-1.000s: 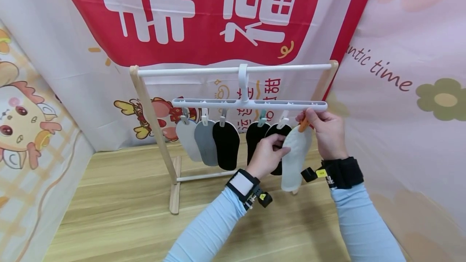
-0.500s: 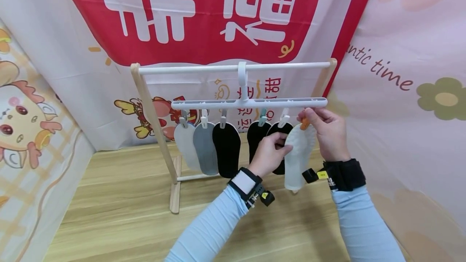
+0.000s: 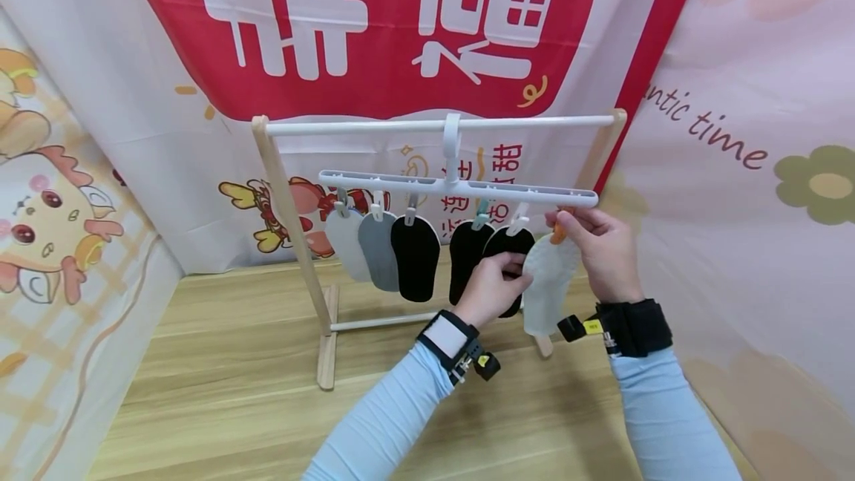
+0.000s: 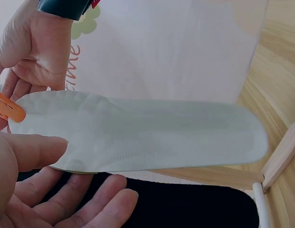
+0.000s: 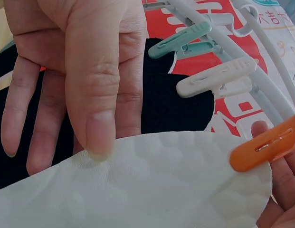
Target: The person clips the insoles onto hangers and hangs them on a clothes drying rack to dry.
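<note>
A white insole (image 3: 551, 288) hangs from an orange clip (image 3: 558, 233) near the right end of a white clip hanger (image 3: 461, 186). My right hand (image 3: 606, 254) grips the orange clip at the insole's top. My left hand (image 3: 493, 286) pinches the insole's left edge, the thumb on its face and the other fingers behind, as the left wrist view shows. Just behind that hand hangs a black insole (image 5: 185, 102) from a white clip (image 5: 216, 78). Beside it, another black insole (image 3: 467, 251) hangs from a green clip (image 5: 180, 40).
Farther left on the hanger hang a black insole (image 3: 415, 258), a grey insole (image 3: 379, 251) and a white insole (image 3: 347, 243). The hanger hooks over the white bar (image 3: 361, 127) of a wooden-legged rack (image 3: 294, 221) on a wood-grain table (image 3: 220, 392). Printed cloths (image 3: 735, 243) surround it.
The hanger has tilted, its right end lower and its left end higher. The insoles on the left have swung and risen slightly. Both hands keep their holds.
</note>
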`<state>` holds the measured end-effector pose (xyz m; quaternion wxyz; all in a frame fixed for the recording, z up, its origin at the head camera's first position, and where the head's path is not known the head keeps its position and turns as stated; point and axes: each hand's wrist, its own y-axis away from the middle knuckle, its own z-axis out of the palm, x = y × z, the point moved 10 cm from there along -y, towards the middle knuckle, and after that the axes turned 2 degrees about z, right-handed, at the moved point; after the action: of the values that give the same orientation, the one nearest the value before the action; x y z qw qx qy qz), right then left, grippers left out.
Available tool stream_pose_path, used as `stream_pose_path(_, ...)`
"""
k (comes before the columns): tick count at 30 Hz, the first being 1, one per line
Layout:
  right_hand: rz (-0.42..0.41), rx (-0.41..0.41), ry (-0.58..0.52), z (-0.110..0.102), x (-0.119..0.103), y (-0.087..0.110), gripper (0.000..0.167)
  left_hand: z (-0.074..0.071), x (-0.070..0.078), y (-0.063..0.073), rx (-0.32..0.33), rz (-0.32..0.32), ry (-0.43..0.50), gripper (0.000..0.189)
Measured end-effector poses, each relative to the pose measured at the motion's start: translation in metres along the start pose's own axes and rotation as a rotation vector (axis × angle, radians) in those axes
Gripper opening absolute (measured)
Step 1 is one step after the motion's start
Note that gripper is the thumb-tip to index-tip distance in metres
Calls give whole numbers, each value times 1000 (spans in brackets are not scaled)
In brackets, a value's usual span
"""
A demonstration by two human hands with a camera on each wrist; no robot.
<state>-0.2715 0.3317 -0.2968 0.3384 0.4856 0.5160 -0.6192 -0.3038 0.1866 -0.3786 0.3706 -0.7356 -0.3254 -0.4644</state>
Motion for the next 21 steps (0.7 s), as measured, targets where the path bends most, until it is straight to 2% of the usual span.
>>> stream_pose_path(6, 18, -68, 29, 4, 8, 3, 35, 1, -9, 2, -7, -43, 3, 32)
stream_pose_path(10, 22, -98, -5, 6, 14, 4, 32, 1, -15, 2, -3, -56, 0, 34)
stream_pose_path(14, 7, -111, -38, 7, 16, 4, 31, 0, -20, 3, 8, -53, 1, 35)
stream_pose_path(21, 17, -95, 22, 6, 20, 5, 31, -1, -25, 5, 19, -52, -9, 37)
